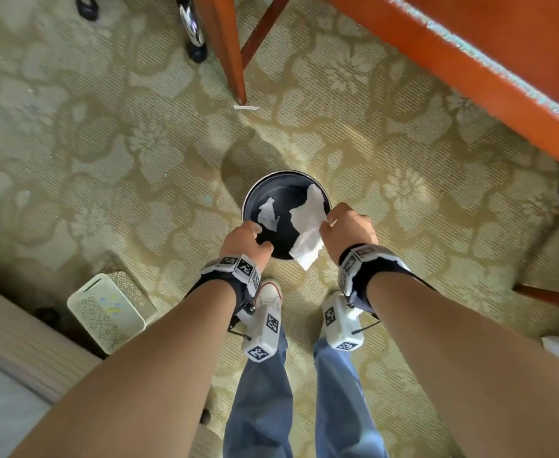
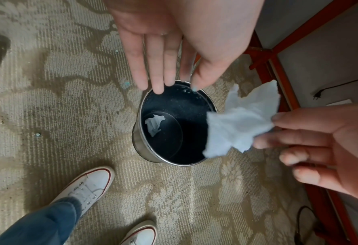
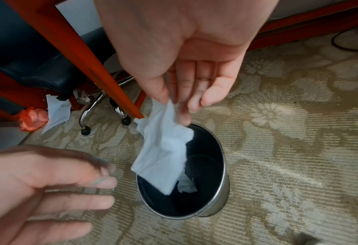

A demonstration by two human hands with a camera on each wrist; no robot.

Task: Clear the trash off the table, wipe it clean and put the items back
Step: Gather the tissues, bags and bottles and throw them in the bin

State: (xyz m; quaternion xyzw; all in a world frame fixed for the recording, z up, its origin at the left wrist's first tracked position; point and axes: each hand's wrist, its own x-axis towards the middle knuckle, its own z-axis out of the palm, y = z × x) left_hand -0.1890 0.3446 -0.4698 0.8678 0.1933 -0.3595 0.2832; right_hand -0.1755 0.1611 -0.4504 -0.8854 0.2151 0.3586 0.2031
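We see a round metal trash can (image 1: pixel 251 196) with a shiny rim and dark inside standing on a ribbed, flower-patterned carpet (image 1: pixel 106 153); at its bottom lies a small crumpled white tissue (image 1: pixel 269 214); over its mouth hangs a larger, soft, creased white paper towel (image 1: pixel 307 231), pinched at one edge between the thumb and fingertips of the right hand (image 1: pixel 347 231), whose other fingers stay loosely extended; the towel droops partly inside the rim and partly over it. The left hand (image 1: pixel 243 241) hovers above the near-left rim with straight, relaxed fingers (image 2: pixel 156 66), holding nothing. An orange-red wooden table (image 1: pixel 469 61) slants along the upper right, one leg (image 1: pixel 231 54) meeting the carpet beyond the can.

The left wrist view alone shows white canvas sneakers (image 2: pixel 90 184) and blue jeans beside the can; the right wrist view alone reveals a dark padded chair (image 3: pixel 27 54) on chrome castor legs, a red plastic bag (image 3: pixel 32 119) and a sheet of paper (image 3: pixel 57 112) under the table; only the head view shows a perforated pale box (image 1: pixel 106 312) on the left.
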